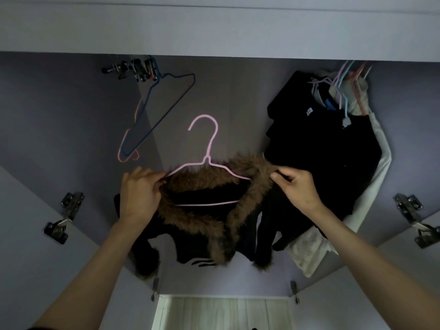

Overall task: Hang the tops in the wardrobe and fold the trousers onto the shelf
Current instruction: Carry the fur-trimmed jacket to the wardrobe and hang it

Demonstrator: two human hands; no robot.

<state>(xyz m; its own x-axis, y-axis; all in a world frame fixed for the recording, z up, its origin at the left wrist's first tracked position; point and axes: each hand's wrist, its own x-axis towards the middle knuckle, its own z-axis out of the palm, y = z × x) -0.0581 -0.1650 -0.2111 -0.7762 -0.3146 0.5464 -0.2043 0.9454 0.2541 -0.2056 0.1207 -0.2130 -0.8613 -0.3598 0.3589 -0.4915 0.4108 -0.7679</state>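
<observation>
A black top with a brown fur collar [204, 217] hangs on a pink wire hanger [209, 148] that I hold up inside the open wardrobe. My left hand [139, 194] grips the collar and the hanger's left shoulder. My right hand [297, 186] pinches the fur at the collar's right end. The hanger's hook points up, free of the rail. The top's sleeves with fur cuffs dangle below.
Empty blue and pink hangers [154, 113] hang from the rail at upper left beside metal clips [133, 67]. Black and white garments [328, 148] hang at right. Door hinges [64, 217] sit on both open doors. A pale shelf [223, 313] lies at the bottom.
</observation>
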